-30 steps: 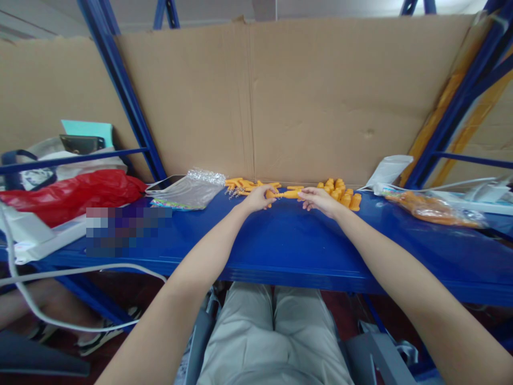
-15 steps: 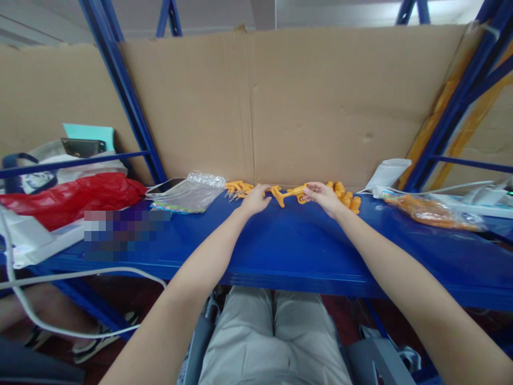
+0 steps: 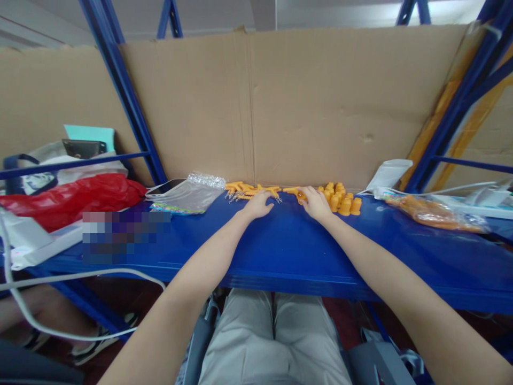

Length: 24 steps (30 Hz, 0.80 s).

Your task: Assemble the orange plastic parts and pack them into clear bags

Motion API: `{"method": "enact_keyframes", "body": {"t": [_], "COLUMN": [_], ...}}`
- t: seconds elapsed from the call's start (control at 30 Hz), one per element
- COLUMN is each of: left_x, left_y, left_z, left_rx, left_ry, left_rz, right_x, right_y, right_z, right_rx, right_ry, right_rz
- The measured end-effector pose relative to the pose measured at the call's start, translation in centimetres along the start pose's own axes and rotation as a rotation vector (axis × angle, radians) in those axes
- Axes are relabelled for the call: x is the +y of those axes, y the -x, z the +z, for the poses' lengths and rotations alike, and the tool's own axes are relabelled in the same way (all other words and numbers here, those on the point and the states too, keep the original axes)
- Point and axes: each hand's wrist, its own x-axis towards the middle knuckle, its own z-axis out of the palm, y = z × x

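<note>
My left hand (image 3: 257, 206) rests low at the right end of a pile of orange branching plastic pieces (image 3: 239, 187) with small metal chains. Its thumb stands apart from the fingers and I see nothing held. My right hand (image 3: 317, 205) is closed around an orange plastic piece (image 3: 292, 190) with a straight arm pointing left; the fingers partly hide its rounded end. Just right of this hand stands a group of orange bottle-shaped cylinders (image 3: 344, 205), several of them upright.
The blue shelf top (image 3: 288, 251) is backed by a cardboard sheet (image 3: 320, 107). Clear plastic bags (image 3: 196, 195) lie left; a bag of orange parts (image 3: 433, 212) lies right. A red plastic bag (image 3: 76, 195) and white cable (image 3: 80, 275) are at far left. Blue posts (image 3: 124, 96) frame both sides.
The Y-shaped orange piece between my hands now lies by the chained pile, and my left hand has opened. My right hand has moved left and lower, over the straight-armed piece.
</note>
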Motion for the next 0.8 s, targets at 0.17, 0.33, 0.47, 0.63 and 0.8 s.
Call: {"method": "enact_keyframes", "body": {"t": [0.17,0.33,0.47,0.63,0.8], "left_x": [-0.4,-0.5,-0.1,0.6,0.8], "left_y": [-0.1,-0.2,-0.3,-0.5,-0.7], "left_z": [0.7,1.4,2.2,2.6,2.6], "left_rx": [-0.047,-0.128,-0.228,-0.351,-0.385], "left_ry": [-0.034,-0.061,-0.079,-0.091,-0.102], "left_rz": [0.032,0.038,0.042,-0.006,-0.06], "right_x": [-1.4,-1.0,-1.3,-2.1,-2.1], "right_y": [0.5,0.5,0.5,0.6,0.4], "right_z": [-0.2,-0.1,-0.3,-0.8,-0.7], "right_rx": [-0.214,-0.292,-0.339,-0.304,-0.277], "right_ry": [0.208,0.192,0.206,0.258,0.268], "right_rz": [0.036,0.136,0.162,0.186,0.179]}}
